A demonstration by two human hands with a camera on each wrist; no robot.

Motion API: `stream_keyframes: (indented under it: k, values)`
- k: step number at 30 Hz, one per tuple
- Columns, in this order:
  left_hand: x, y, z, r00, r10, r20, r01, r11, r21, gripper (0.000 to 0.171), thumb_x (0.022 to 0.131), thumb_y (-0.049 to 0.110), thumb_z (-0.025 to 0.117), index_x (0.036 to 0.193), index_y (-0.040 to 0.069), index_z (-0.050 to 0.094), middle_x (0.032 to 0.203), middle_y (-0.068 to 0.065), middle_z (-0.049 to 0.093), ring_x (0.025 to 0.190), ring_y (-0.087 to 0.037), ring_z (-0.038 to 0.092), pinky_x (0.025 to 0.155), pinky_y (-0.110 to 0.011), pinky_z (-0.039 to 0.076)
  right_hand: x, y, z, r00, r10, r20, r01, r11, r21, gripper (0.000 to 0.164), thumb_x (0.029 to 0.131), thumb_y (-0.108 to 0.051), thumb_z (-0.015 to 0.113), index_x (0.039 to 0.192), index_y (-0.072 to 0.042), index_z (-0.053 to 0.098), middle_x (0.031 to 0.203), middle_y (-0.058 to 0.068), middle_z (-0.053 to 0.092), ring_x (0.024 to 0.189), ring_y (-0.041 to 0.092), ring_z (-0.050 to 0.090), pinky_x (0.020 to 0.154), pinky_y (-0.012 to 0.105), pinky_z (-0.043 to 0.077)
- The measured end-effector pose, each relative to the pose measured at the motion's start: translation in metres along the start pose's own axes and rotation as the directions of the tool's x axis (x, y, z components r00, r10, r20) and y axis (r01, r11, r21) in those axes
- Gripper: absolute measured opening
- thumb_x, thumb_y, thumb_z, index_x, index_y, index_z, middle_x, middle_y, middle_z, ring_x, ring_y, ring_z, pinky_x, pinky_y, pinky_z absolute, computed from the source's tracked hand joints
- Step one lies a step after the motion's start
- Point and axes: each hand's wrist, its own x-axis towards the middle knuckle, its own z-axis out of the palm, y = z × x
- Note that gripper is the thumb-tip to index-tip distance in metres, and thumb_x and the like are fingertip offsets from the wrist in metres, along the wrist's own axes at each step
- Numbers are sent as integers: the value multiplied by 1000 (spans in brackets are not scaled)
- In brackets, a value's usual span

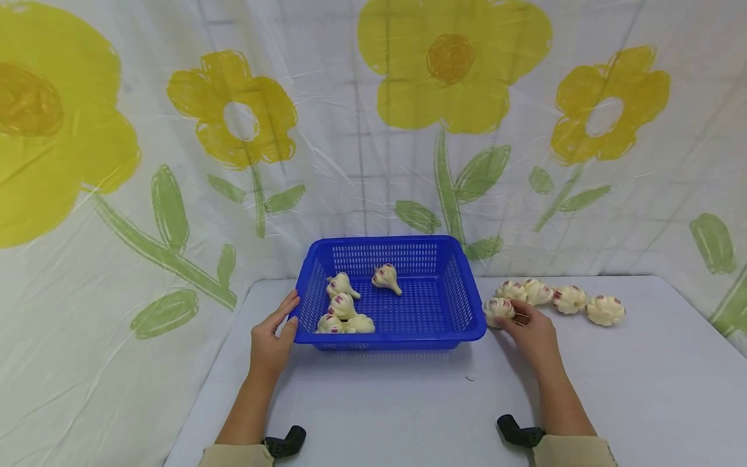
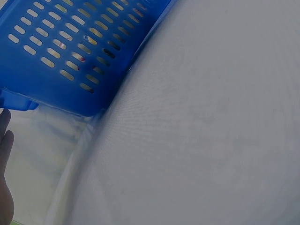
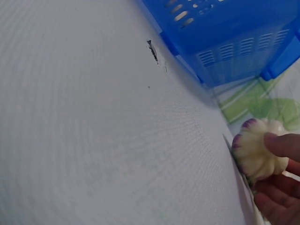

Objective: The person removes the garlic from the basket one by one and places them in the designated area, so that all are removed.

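Left hand (image 1: 273, 342) straight-fingered at left rim of blue basket (image 1: 403, 338), right hand (image 1: 533, 336) pinching garlic bulb (image 1: 497, 311), five bulbs (image 1: 342, 306) inside basket, four bulbs (image 1: 569, 299) on table (image 1: 385, 408).

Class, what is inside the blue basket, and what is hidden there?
Five garlic bulbs show inside the blue basket: four at the left, one farther right. The near rim hides the lower parts of the front two.
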Motion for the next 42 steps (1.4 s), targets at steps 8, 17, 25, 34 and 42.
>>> stream_keyframes:
  k: [8,17,25,34,42]
  values:
    - [7,20,-5,1000,-13,11,13,1000,12,33,87,-12,58,118,-13,64,127,-31,60,122,-35,59,104,-12,38,4,-4,-1,1000,-20,-6,20,1000,-4,61,92,-31,68,142,-2,48,134,25,59,122,36,60,72,6,45]
    - [11,19,-4,999,43,-5,-43,999,-12,32,85,-13,60,117,-15,64,125,-31,62,118,-42,60,104,-13,39,2,-15,-8,1000,-6,-10,6,1000,-28,71,92,-42,66,146,-1,43,144,25,49,132,44,48,105,53,45]
    - [10,20,-3,1000,2,15,-2,1000,-3,33,85,-12,59,117,-12,65,127,-27,62,118,-41,60,104,-11,38,-8,-31,-18,997,-21,-73,22,1000,13,74,91,-44,66,148,-3,41,149,22,46,137,41,44,110,52,41]
    - [6,22,-3,999,-19,35,19,1000,-8,34,85,-12,59,119,-12,65,129,-26,62,119,-43,58,104,-12,37,-17,-78,-6,979,-140,-148,157,981,114,65,90,-40,69,143,-8,50,142,11,55,133,25,51,109,30,43]
    - [1,23,-6,999,-42,28,42,999,-1,34,86,-11,59,119,-11,65,130,-24,61,120,-41,58,104,-10,36,-16,-131,52,868,-495,-35,496,868,35,53,88,-23,75,134,-4,57,134,15,59,126,31,57,103,42,49]
